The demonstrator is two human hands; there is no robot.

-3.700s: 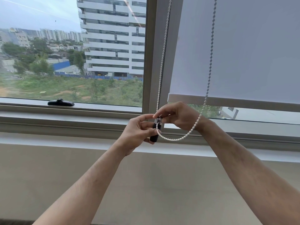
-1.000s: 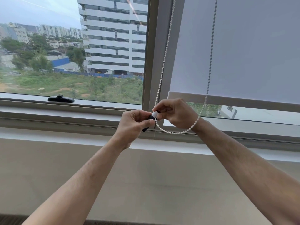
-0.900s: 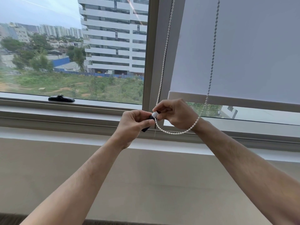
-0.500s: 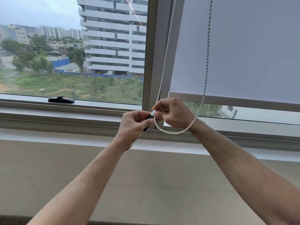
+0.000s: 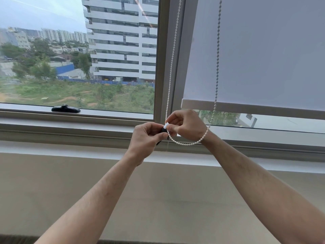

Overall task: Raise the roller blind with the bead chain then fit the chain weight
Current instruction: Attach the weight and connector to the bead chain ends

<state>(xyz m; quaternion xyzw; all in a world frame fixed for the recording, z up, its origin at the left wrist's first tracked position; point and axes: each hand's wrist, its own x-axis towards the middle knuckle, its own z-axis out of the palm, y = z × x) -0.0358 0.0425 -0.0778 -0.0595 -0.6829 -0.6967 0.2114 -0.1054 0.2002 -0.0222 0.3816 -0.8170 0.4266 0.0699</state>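
A white roller blind (image 5: 263, 55) covers most of the right window pane, and its bottom bar (image 5: 255, 109) hangs a little above the sill. The white bead chain (image 5: 171, 64) drops in two strands and loops under my right wrist. My left hand (image 5: 146, 138) grips a small black chain weight (image 5: 162, 132) with a white end. My right hand (image 5: 187, 126) pinches the chain's left strand against that white end. Most of the weight is hidden inside my fingers.
A grey window frame post (image 5: 165, 59) stands just behind the chain. A black window handle (image 5: 66, 109) lies on the left sill. The ledge (image 5: 70, 134) runs under both panes, with a plain beige wall (image 5: 158, 199) below.
My hands stay together at the chain's bottom loop. The weight, upright 3.7 s ago, now tilts with its white end toward my right fingers. The right strand has swung slightly.
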